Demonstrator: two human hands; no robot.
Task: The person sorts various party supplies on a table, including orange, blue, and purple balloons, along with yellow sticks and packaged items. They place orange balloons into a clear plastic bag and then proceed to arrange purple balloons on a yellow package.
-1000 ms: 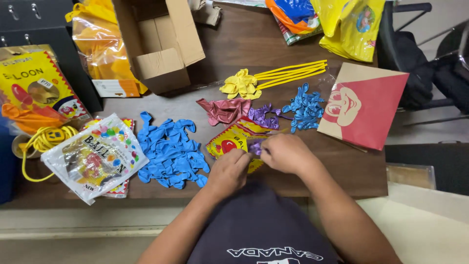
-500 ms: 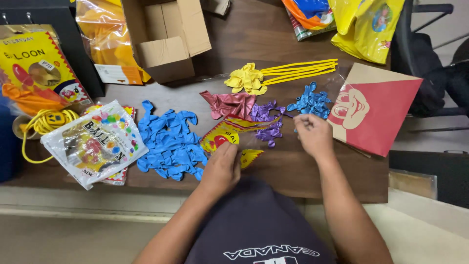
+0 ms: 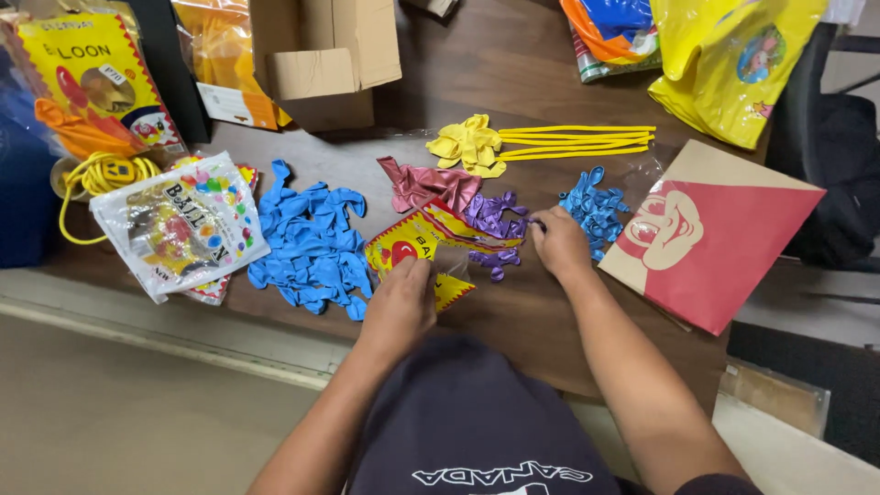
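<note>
Head view: left hand point(image 3: 401, 302) pins the yellow-and-red balloon packet point(image 3: 423, 247) flat on the table point(image 3: 513, 82), fingers closed on it. Right hand point(image 3: 559, 244), fingers curled, pinches purple balloons point(image 3: 495, 218); best drawn out singly, packet kept steady.

Dark brown wooden table point(image 3: 513, 73) is filling most of the view, even light falling on it. Pale beige floor point(image 3: 137, 412) is showing below its near edge. Black chair point(image 3: 825, 183) is sitting off the table's right edge.
</note>
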